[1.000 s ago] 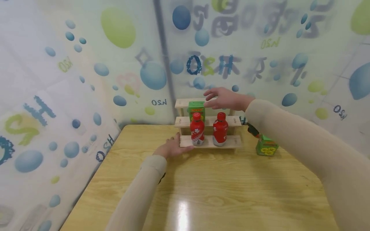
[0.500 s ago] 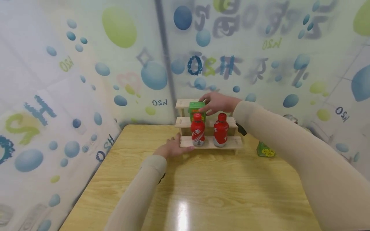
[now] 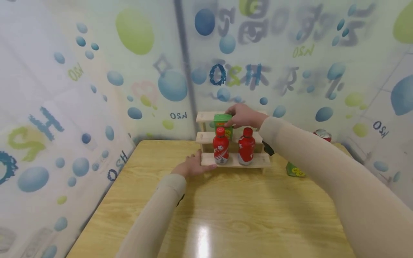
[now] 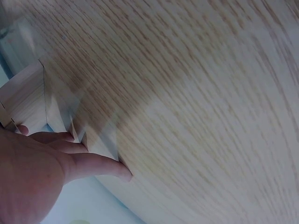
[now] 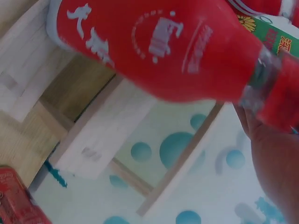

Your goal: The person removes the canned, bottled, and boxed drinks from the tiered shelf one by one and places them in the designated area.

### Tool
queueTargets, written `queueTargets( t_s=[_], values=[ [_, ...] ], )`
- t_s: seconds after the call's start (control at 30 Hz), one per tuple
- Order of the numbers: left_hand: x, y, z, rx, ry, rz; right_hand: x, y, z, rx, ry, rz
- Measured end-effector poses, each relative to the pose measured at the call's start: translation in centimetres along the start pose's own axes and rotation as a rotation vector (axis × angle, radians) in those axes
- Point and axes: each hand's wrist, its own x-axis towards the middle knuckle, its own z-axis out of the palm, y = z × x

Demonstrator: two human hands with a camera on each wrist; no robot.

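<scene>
This is a small corner of a room; home or shop, one cannot tell. Pale walls [image 3: 145, 71] with bubbles and H2O letters meet by the wooden-looking surface's [image 3: 255, 208] back left corner. A little shelf [image 3: 233, 160] stands near the back edge.

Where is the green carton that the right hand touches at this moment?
In the head view, the carton is at the middle shelf, left of its centre, behind the left bottle, with the right hand at its top right.
</scene>
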Motion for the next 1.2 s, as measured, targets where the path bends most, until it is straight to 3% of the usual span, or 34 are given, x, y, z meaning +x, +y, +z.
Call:
queueTargets(
  t_s=[0.33,0.6,0.8,0.97,1.07,1.2],
  values=[
    [0.3,-0.4,0.1,0.032,0.009,0.014,-4.0,0.3,-6.4,-0.005,0.113,0.033],
    [0.8,-0.5,-0.4,0.003,0.028,-0.001,-9.2,2.2,-13.2,-0.055,0.156,0.048],
    [0.6,-0.9,0.4,0.007,-0.019,-0.023,-13.9,7.1,-15.7,-0.113,0.165,0.1],
    [0.6,-0.7,0.6,0.004,0.006,0.009,-18.7,11.2,-16.9,-0.271,0.222,0.136],
    [0.7,-0.4,0.5,0.006,0.016,0.032,-21.6,13.9,-16.8,-0.353,0.263,0.163],
    [0.5,-0.4,0.6,0.001,0.015,0.042,-24.3,18.2,-15.6,-0.334,0.294,0.192]
  ],
)
